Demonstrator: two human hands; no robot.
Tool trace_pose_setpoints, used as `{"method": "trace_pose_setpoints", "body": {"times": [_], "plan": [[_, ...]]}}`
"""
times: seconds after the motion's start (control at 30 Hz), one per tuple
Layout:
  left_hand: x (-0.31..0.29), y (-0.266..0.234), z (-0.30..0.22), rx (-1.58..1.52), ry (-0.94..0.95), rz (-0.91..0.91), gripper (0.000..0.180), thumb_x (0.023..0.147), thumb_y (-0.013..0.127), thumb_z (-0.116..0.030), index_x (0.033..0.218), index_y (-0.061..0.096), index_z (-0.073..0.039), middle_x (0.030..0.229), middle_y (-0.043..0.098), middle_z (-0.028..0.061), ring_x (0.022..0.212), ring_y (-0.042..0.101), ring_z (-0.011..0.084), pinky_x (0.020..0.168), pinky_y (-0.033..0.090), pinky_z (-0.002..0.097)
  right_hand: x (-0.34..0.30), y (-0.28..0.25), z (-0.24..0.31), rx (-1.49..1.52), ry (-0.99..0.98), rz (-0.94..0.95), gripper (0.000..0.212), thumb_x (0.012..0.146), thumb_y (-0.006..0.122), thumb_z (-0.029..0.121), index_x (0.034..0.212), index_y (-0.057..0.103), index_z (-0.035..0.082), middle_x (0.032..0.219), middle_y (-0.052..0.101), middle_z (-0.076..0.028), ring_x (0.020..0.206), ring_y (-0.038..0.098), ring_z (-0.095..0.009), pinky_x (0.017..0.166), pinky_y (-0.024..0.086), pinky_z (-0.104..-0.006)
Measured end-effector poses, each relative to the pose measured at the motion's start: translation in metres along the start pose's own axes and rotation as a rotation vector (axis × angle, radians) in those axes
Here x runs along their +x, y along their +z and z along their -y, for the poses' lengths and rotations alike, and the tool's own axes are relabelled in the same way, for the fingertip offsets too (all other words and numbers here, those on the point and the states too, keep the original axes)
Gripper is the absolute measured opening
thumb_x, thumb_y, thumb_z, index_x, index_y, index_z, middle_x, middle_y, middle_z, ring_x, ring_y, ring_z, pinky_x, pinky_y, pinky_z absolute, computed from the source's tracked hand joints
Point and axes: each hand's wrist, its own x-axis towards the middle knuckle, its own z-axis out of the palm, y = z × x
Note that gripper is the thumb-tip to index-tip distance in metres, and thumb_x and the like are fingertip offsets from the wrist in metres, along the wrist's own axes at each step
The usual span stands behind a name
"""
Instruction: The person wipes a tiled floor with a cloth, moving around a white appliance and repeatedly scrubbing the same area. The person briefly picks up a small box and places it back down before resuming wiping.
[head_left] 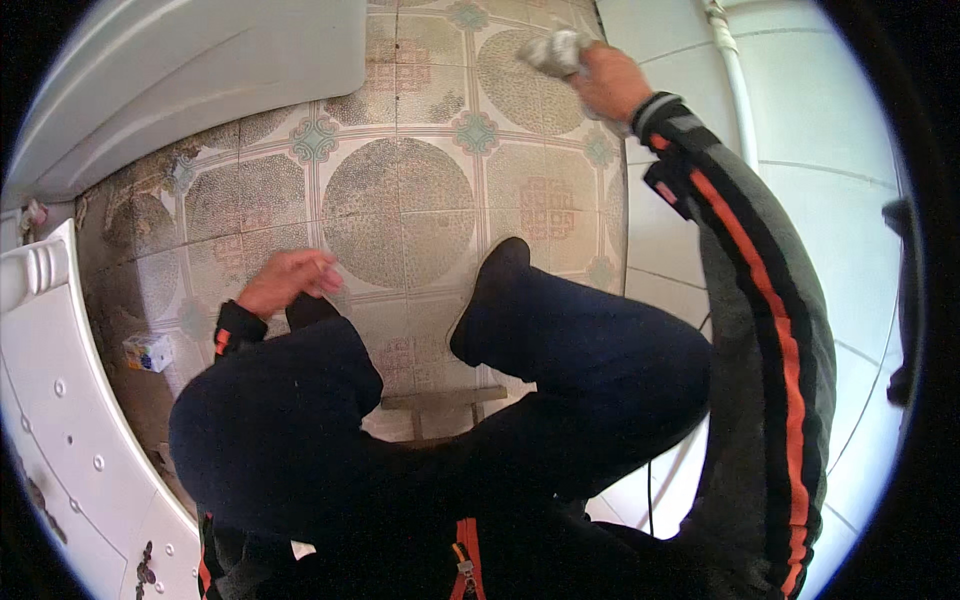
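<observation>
My right hand (610, 82) reaches far forward, closed round a crumpled grey-white rag (555, 53). The rag is over the patterned tile floor (545, 165), close to the foot of the white tiled wall (665, 185); whether it presses on the tiles I cannot tell. Just ahead of my left knee is my left hand (290, 283), above the toe of my left shoe. Its fingers are loosely bent and slightly apart, with nothing seen in them.
A big white rounded fixture (240, 60) fills the far left. Along the near left runs a white panel (75, 380), with a small white, blue and yellow box (148, 352) on the floor beside it. A white pipe (738, 85) climbs the right wall. Beneath me shows a low wooden stool (440, 398).
</observation>
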Motion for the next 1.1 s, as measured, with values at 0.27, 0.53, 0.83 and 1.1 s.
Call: {"method": "trace_pose_setpoints", "body": {"times": [0.27,0.53,0.83,1.1], "plan": [[-0.050,-0.030,-0.117,0.104,0.148,-0.235,0.040,0.105,0.050,-0.028,0.130,0.058,0.003,0.107,0.072,0.0120,0.097,0.069,0.0189,0.083,0.052,0.0287,-0.194,0.101,0.000,0.258,0.687,0.072,0.041,0.080,0.072,0.033,0.096,0.064,-0.004,0.093,0.064,-0.025,0.091,0.065,-0.042,0.078,0.053,-0.0499],[0.012,0.000,-0.097,0.069,-0.065,-0.097,0.038,0.104,0.051,-0.026,0.128,0.059,0.002,0.105,0.072,0.0132,0.096,0.069,0.0200,0.083,0.053,0.0307,-0.301,0.248,0.025,0.209,1.151,-0.077,0.035,0.081,0.067,0.020,0.106,0.063,-0.003,0.113,0.060,-0.025,0.097,0.062,-0.044,0.082,0.051,-0.0507],[0.064,0.011,-0.103,0.116,-0.196,-0.030,0.030,0.105,0.046,-0.011,0.126,0.060,0.004,0.105,0.072,0.0123,0.095,0.070,0.0190,0.082,0.054,0.0291,-0.051,0.276,-0.068,0.470,0.772,-0.269,0.024,0.081,0.067,0.023,0.092,0.067,0.001,0.089,0.067,-0.024,0.084,0.066,-0.043,0.072,0.054,-0.0500],[0.082,0.020,-0.099,0.146,-0.256,-0.033,0.030,0.104,0.048,-0.012,0.126,0.059,0.005,0.106,0.072,0.0135,0.097,0.070,0.0207,0.082,0.053,0.0299,-0.172,0.274,0.026,0.496,0.091,-0.252,0.037,0.085,0.059,0.008,0.121,0.060,0.003,0.106,0.063,-0.022,0.091,0.064,-0.039,0.074,0.055,-0.0448]]}}
